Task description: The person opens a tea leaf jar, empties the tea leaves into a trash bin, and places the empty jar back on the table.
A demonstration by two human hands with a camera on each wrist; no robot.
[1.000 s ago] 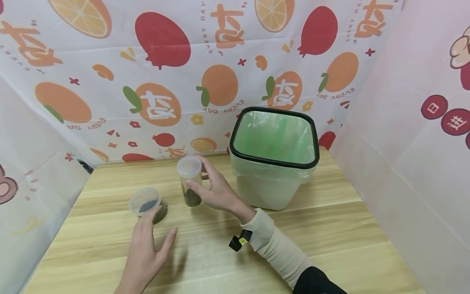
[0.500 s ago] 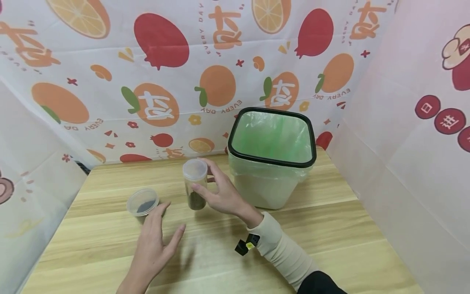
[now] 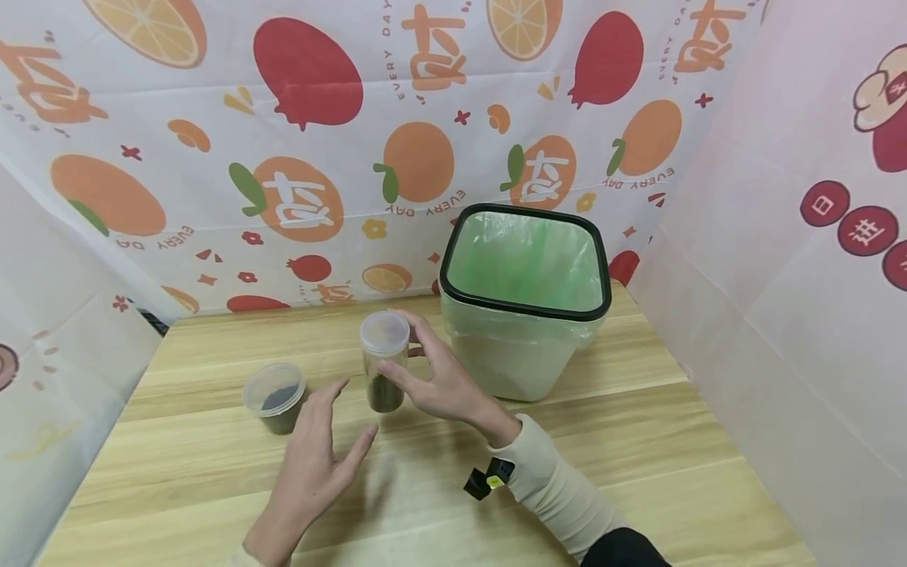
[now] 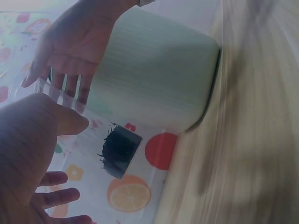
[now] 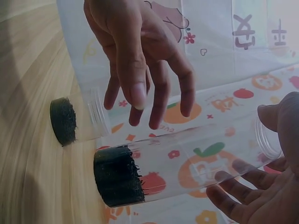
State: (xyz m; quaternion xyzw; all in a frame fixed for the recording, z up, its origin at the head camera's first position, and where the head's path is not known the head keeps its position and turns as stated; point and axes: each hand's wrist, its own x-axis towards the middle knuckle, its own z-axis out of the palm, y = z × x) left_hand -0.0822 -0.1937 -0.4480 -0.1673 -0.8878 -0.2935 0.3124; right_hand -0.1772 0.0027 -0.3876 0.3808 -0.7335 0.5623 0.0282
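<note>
Fruit-printed cloth [image 3: 418, 157] backs the far side of a pale wood-grain tabletop [image 3: 652, 480], with plainer sheets rising at left and right. Toward the far right stands a whitish bin [image 3: 510, 366], its black rim [image 3: 527, 312] framing a green-tinted liner [image 3: 524, 268]. Just near of it, a right arm in a cream sleeve [image 3: 560, 488] reaches in from the near right, a small black device [image 3: 489, 477] at the cuff. Well to the left rests a squat clear tub [image 3: 275, 402], dark stuff inside.

Between tub and bin is a tall clear jar [image 3: 379, 354]. The right hand [image 3: 439, 378] has it from the right, thumb on the near side, fingers curled around the far side. The left hand [image 3: 315, 465] is open and holds nothing, thumb and fingers spread toward the jar but apart from it, just beside the tub.

Upright and cylindrical, the jar has a cloudy top and dark, shredded contents at the bottom; judging by the dim left wrist view, its base seems slightly raised off the tabletop.
</note>
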